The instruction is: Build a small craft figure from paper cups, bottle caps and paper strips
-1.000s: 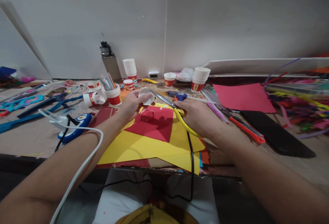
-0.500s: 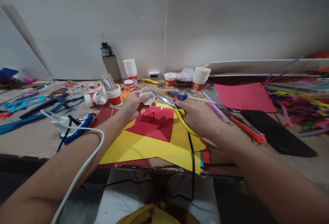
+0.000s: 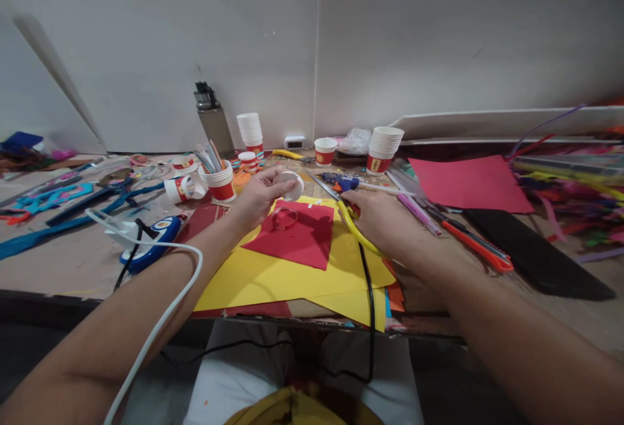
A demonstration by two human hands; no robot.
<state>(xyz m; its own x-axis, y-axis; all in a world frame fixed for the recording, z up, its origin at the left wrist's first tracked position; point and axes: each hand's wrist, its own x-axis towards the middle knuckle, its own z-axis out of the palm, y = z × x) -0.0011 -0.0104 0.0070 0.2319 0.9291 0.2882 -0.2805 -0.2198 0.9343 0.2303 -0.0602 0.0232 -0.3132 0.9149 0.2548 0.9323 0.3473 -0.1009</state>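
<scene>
Near the middle, my left hand (image 3: 268, 192) pinches a small round white piece (image 3: 291, 187) by its edge. My right hand (image 3: 377, 217) is closed round the yellow handles of a pair of scissors (image 3: 351, 225). The blades point up and left toward the white piece, a small distance from it. Below both hands lies a red paper sheet (image 3: 307, 243) on larger yellow sheets (image 3: 238, 282). A thin ring (image 3: 285, 219) rests on the red sheet.
Cup stacks (image 3: 385, 145) (image 3: 249, 131), one cup (image 3: 325, 151) and a cup of pens (image 3: 219, 181) stand behind. A phone (image 3: 536, 253), orange cutter (image 3: 480, 248) and red sheet (image 3: 472, 183) lie right. A white cable (image 3: 160, 327) crosses my left forearm.
The view has shifted slightly. My left hand and the white piece have moved slightly right; the scissors' blades look nearly closed now and sit a little lower. Both grips are kept.
</scene>
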